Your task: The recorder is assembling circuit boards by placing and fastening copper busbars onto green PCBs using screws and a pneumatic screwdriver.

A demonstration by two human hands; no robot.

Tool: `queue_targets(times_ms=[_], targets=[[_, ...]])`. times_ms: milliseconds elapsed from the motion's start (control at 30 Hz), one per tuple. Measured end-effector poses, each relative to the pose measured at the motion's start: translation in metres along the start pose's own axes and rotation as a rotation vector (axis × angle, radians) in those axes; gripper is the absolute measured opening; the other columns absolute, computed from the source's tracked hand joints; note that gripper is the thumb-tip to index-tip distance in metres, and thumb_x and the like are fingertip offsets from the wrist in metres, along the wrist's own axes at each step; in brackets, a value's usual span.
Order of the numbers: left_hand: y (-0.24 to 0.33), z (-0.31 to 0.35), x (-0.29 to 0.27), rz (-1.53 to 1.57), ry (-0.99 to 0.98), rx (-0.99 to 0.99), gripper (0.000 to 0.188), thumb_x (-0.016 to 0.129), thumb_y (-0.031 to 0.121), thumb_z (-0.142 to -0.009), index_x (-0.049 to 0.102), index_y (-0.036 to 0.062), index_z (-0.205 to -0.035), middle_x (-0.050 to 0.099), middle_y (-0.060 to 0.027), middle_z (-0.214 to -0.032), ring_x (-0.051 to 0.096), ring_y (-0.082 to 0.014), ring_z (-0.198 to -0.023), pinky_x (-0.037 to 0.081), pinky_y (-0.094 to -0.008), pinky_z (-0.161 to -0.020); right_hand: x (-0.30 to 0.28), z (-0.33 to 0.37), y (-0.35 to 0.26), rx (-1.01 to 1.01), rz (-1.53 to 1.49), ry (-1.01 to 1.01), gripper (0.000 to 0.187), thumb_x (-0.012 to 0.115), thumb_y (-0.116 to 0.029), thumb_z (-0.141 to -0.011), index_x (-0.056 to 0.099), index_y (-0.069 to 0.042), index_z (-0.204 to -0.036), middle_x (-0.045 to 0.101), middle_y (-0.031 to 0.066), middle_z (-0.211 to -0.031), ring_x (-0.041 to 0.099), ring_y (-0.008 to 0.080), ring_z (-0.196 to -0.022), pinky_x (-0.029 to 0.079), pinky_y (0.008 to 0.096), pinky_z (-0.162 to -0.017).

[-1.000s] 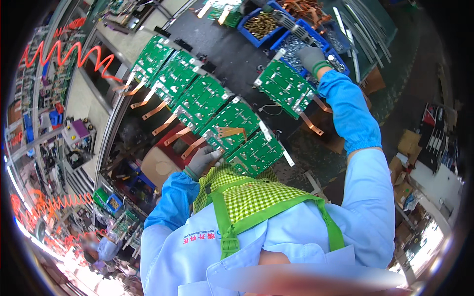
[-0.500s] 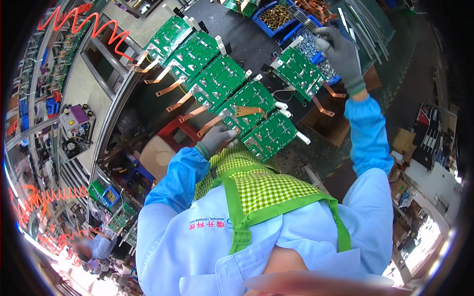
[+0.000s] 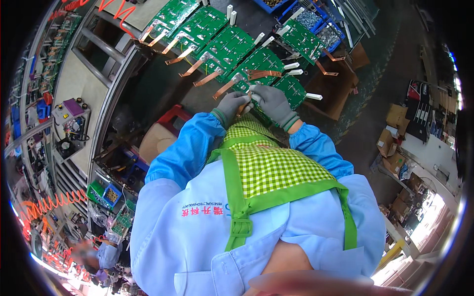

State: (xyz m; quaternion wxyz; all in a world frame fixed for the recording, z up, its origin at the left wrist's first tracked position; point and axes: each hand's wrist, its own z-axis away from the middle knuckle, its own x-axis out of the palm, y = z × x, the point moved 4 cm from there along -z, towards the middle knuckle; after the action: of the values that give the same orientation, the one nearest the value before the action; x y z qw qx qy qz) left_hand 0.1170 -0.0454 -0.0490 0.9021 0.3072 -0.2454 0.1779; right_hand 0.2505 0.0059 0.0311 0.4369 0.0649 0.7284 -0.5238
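My gloved left hand (image 3: 231,107) is closed in a pinch on a copper strip (image 3: 242,109), at the near edge of a row of green circuit boards (image 3: 227,49). My gloved right hand (image 3: 273,103) meets it from the right, its fingers pinched close to the strip's upper end. Whatever those fingers hold is too small to make out. Partly behind my right hand lies the nearest board (image 3: 290,90). Bent copper strips (image 3: 190,68) stick out from the boards' left side, white posts (image 3: 314,96) from their right. Another copper strip (image 3: 264,74) rests across a board.
Blue bins (image 3: 330,35) with small silver metal parts stand at the far right of the table, beside a separate circuit board (image 3: 302,40). Below the table's right side is a cardboard box (image 3: 328,101). A metal frame (image 3: 116,93) and a red stool (image 3: 175,114) are on the left.
My right hand has come from the bin of silver parts back to my left hand. My left hand has moved slightly right and farther out, and now holds a copper strip up between the hands.
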Motion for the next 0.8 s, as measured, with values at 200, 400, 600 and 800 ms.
queue_targets(times_ms=[200,400,600,800], targets=[[-0.005,-0.003,-0.001,0.028,-0.008,0.037,0.022,0.058,0.013,-0.085,0.056,-0.0038,-0.099,0.061,-0.0108,-0.089,0.061,-0.0162,-0.074,0.052,-0.023,-0.061,0.009,-0.001,-0.001,-0.008,0.194,-0.024,0.023,0.061,-0.02,-0.081,0.059,-0.012,-0.103,0.063,0.0093,-0.091,0.061,0.0282,-0.078,0.049,0.0359,-0.065],[-0.003,-0.009,-0.003,-0.014,-0.004,0.008,0.018,0.057,0.01,-0.085,0.056,-0.004,-0.096,0.061,-0.0108,-0.085,0.061,-0.0168,-0.071,0.051,-0.0225,-0.057,0.006,-0.011,0.001,0.096,-0.005,0.015,0.018,0.061,-0.017,-0.079,0.063,-0.011,-0.095,0.059,0.0091,-0.089,0.059,0.0275,-0.082,0.049,0.0362,-0.07],[-0.002,-0.005,-0.001,0.04,-0.007,0.016,0.018,0.055,0.008,-0.084,0.055,-0.006,-0.096,0.06,-0.0136,-0.087,0.062,-0.0187,-0.074,0.053,-0.0238,-0.059,-0.001,-0.009,0.004,0.131,-0.056,-0.058,0.017,0.063,-0.016,-0.078,0.065,-0.009,-0.094,0.057,0.0102,-0.093,0.059,0.0264,-0.085,0.048,0.0345,-0.073],[-0.002,-0.001,-0.002,0.08,-0.073,0.025,0.02,0.055,0.006,-0.083,0.053,-0.0068,-0.098,0.059,-0.0149,-0.093,0.062,-0.0208,-0.081,0.054,-0.0239,-0.065,-0.002,0.0,-0.004,0.035,0.028,-0.013,0.019,0.062,-0.016,-0.08,0.065,-0.009,-0.098,0.057,0.0105,-0.095,0.059,0.027,-0.084,0.048,0.0345,-0.072]])
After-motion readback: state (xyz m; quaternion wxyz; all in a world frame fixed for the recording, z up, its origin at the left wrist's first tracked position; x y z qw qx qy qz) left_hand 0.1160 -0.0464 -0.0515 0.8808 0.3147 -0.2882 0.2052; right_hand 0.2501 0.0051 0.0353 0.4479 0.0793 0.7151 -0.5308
